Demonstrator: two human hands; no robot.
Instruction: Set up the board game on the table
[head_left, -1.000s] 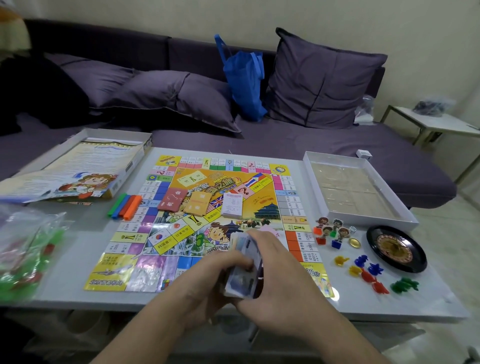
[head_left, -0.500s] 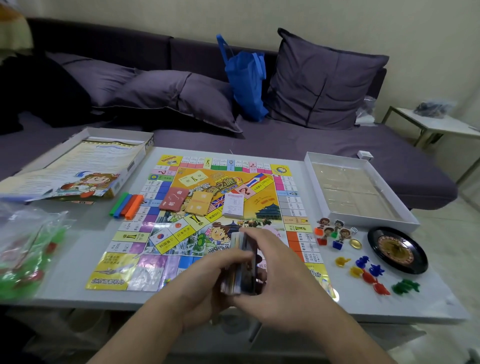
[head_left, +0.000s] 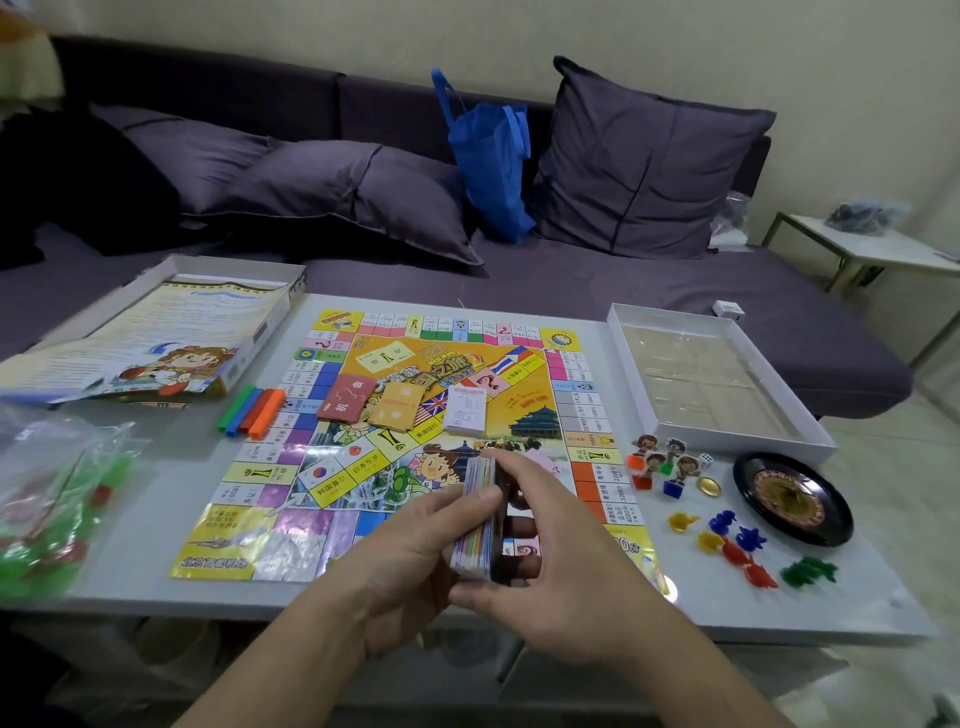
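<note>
Both hands are wrapped around a chunky stack of cards (head_left: 480, 519), left hand (head_left: 410, 561) gripping one side and right hand (head_left: 561, 561) curled over the other, held just above the near edge of the game board (head_left: 363, 415). Mid-board there's a red deck (head_left: 347, 399) reading 机会. Beyond the board's right edge, the white box tray (head_left: 727, 439) holds a clear plastic insert.

Game board (head_left: 592, 415): yellow centre, multicoloured border squares, flag motifs. Card stacks on it: red (head_left: 347, 399), orange (head_left: 397, 412), white (head_left: 466, 410). Held card stack (head_left: 475, 519): rainbow-striped edges. Sticks (head_left: 252, 410): green, blue, red, orange. Roulette wheel (head_left: 792, 501): black, gold-brown centre. Sofa (head_left: 675, 306): purple. Bag (head_left: 491, 161): blue.
</note>
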